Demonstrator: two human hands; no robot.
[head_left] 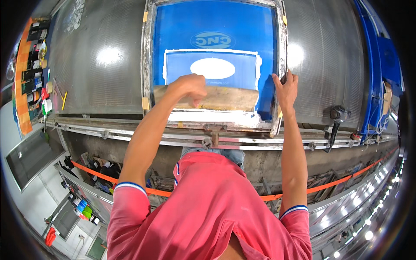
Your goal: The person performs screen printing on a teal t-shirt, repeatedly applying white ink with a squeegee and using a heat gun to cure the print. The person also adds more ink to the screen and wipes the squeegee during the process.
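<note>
My left hand (191, 88) is closed over the wooden squeegee (232, 99), which lies crosswise on a blue printing screen (182, 19). White ink (203, 116) is pooled along the squeegee's near side. Beyond the squeegee, a paler rectangle with a white oval (212, 68) is bordered by uneven white ink. On the screen's right side, my right hand (287, 89) grips the worn screen frame (147, 52), thumb on the inner side and fingers over the outer side. The left palm and most of its fingertips are hidden.
The frame rests on a long grey table (102, 82) with a metal rail (117, 131) along its near edge. A black clamp-like handle (336, 123) stands on the right. Ink containers (32, 80) line the far left. An orange strip (325, 189) runs behind me.
</note>
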